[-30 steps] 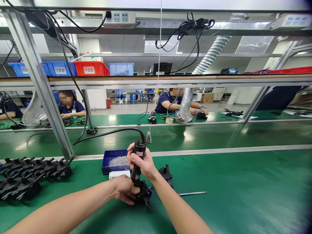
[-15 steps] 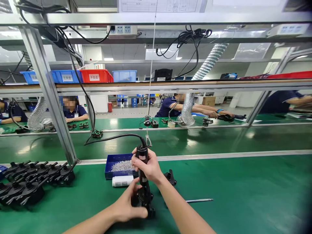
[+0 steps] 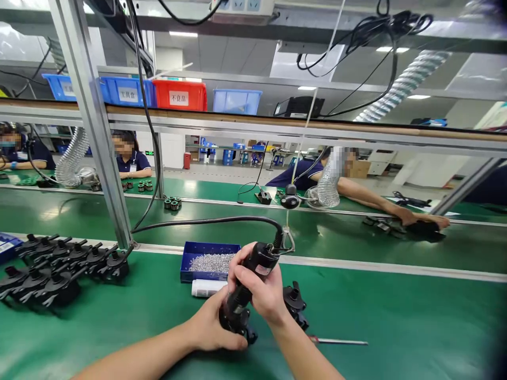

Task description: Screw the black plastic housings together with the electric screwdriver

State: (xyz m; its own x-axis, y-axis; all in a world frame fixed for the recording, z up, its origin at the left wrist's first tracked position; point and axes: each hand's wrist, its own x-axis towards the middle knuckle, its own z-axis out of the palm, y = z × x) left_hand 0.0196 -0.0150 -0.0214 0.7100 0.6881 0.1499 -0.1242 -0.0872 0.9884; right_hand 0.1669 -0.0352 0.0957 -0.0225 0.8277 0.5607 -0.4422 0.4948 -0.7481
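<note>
My right hand [image 3: 261, 287] is wrapped round a black electric screwdriver [image 3: 259, 264], which leans with its top to the right. A cable runs from its top and a hanging cord is hooked there. Under its lower end is a black plastic part [image 3: 241, 323], gripped by my left hand [image 3: 214, 324] from the left side. The screwdriver's tip is hidden by the part and my fingers. Just behind stand a blue tray [image 3: 190, 276] of small silver screws and a white cylinder [image 3: 208, 288]. More black parts [image 3: 295, 303] sit right of my right hand.
A hand screwdriver [image 3: 340, 342] lies on the green bench at right. Rows of black assemblies [image 3: 59, 279] stand at left. A metal post [image 3: 95, 142] and a cable rise behind them. Across the belt, co-workers sit; one person's arms [image 3: 380, 203] reach over it at right.
The view has shifted and tilted. The electric screwdriver, upright before, now leans to the right at its top. My left hand has closed in on the black part. A co-worker's arms have reached nearer.
</note>
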